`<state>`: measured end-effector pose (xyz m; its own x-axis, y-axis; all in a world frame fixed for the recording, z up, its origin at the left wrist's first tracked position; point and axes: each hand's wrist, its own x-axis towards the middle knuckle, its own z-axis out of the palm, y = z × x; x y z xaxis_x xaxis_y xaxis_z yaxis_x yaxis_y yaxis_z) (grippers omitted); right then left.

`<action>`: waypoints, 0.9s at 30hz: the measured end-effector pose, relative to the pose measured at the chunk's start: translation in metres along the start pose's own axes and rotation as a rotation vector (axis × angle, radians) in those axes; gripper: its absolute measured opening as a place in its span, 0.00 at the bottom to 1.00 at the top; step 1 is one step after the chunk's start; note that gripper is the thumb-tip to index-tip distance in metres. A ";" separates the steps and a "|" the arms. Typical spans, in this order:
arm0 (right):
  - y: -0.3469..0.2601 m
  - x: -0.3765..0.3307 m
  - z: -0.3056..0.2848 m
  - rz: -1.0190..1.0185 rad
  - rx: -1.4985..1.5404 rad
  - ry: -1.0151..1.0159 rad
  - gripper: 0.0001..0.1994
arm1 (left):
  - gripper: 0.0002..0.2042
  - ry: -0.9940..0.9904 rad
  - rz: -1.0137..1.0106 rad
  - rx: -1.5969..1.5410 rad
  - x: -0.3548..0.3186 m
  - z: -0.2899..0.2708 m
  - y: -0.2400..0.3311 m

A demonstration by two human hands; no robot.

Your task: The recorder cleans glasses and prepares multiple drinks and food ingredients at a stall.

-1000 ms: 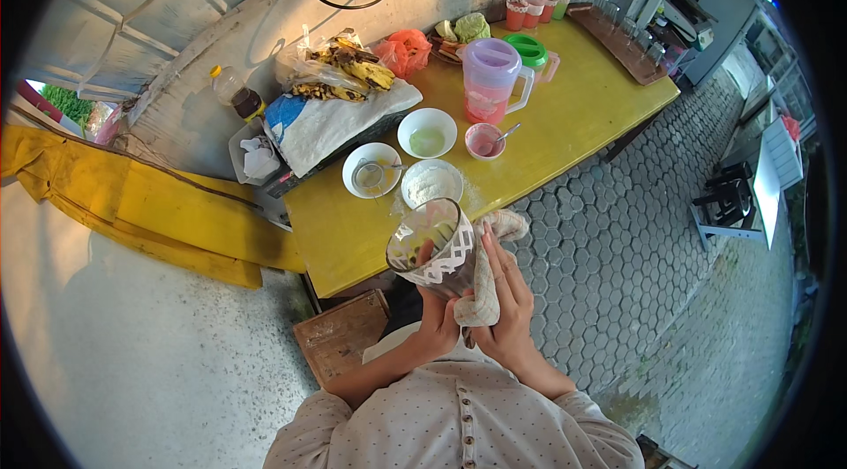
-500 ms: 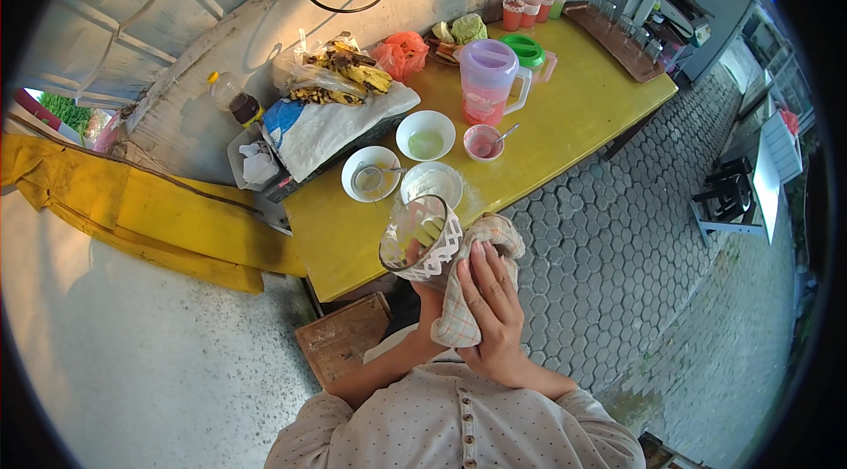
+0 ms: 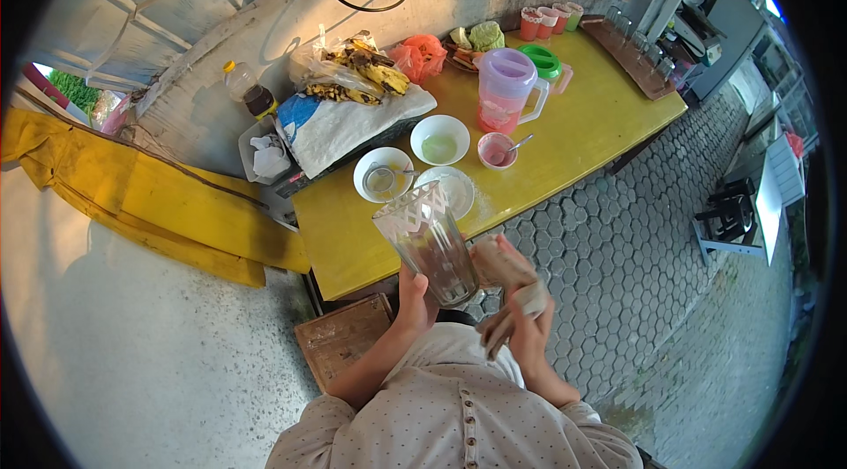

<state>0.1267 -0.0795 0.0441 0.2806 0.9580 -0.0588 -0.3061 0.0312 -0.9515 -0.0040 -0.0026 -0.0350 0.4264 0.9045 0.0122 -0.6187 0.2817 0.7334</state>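
Observation:
A tall clear drinking glass (image 3: pixel 430 248) with a white lattice pattern round its rim is tilted in front of me, mouth toward the upper left. My left hand (image 3: pixel 413 300) grips its lower side. Crumpled in my right hand (image 3: pixel 530 332) is a checked cloth (image 3: pixel 512 279), close beside the base of the glass; whether it touches is unclear. Behind the glass rim stand a white bowl of white powder (image 3: pixel 452 191), a bowl with a small strainer (image 3: pixel 383 175) and a bowl of pale green liquid (image 3: pixel 439 142).
On the yellow table (image 3: pixel 565 151) are a small pink bowl with a spoon (image 3: pixel 497 151), a lilac-lidded pitcher (image 3: pixel 507 90), a green-lidded pitcher (image 3: pixel 543 60), bananas (image 3: pixel 362 72), an orange plastic bag (image 3: pixel 418 57), several cups (image 3: pixel 547 22) and a brown tray (image 3: pixel 628 54) with glasses.
The glass has turned from mouth-toward-me to lying tilted side-on, its base now to the lower right. My right hand has moved right with the cloth, off the rim.

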 end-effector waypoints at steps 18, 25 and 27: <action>0.046 0.011 0.033 -0.518 -0.759 -0.168 0.37 | 0.42 -0.076 -0.038 -0.011 0.007 -0.009 -0.006; 0.075 0.012 0.012 0.065 0.115 -0.039 0.41 | 0.44 -0.127 0.012 0.084 0.004 0.009 0.004; 0.053 0.012 0.021 -0.089 0.088 -0.020 0.44 | 0.45 -0.154 0.135 0.295 0.011 0.011 0.011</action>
<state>0.0951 -0.0606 -0.0010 0.2924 0.9558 0.0313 -0.3600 0.1403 -0.9223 0.0012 0.0071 -0.0199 0.4619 0.8621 0.2081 -0.4684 0.0379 0.8827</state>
